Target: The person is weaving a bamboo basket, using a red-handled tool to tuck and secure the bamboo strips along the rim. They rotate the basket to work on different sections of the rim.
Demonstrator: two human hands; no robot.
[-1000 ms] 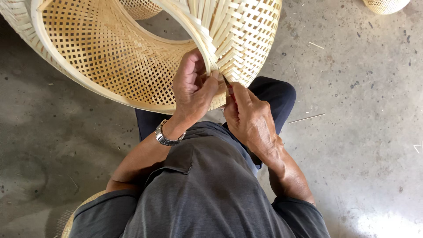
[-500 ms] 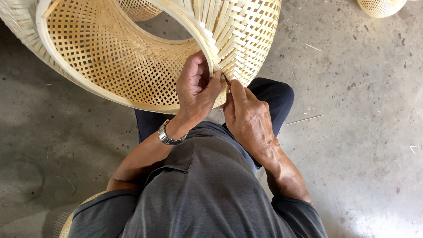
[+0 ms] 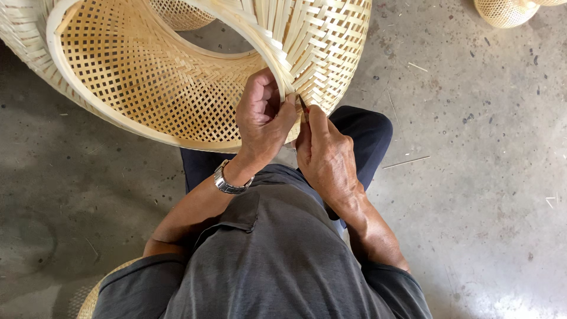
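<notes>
Fingers (image 3: 277, 115) of the left hand (image 3: 260, 121) are curled together and clamped on the rim (image 3: 269, 50) of one big woven basket (image 3: 153, 77), pinching it where loose pale strips fan out from the weave. Those of the right hand (image 3: 325, 153) are closed around one thin dark tool (image 3: 303, 104), whose tip pokes up just beside the left thumb and touches the rim; the two hands meet there, knuckle to knuckle.

Largest in view is the floor (image 3: 484, 177), grey concrete, speckled, with a few stray splinters lying on it. Next comes the basket, tilted on its side so its open mouth faces the person; its open lattice wall shows square gaps, and its lower edge rests against the lap. It fills the upper left of the view. One more basket (image 3: 505, 12) stands well apart at the top right corner, and a third woven piece (image 3: 88, 301) peeks out at the bottom left, mostly hidden behind the arm.

A grey shirt (image 3: 271, 260) and dark trousers (image 3: 366, 130) cover the person. One metal watch (image 3: 227, 182) sits on the left wrist.
</notes>
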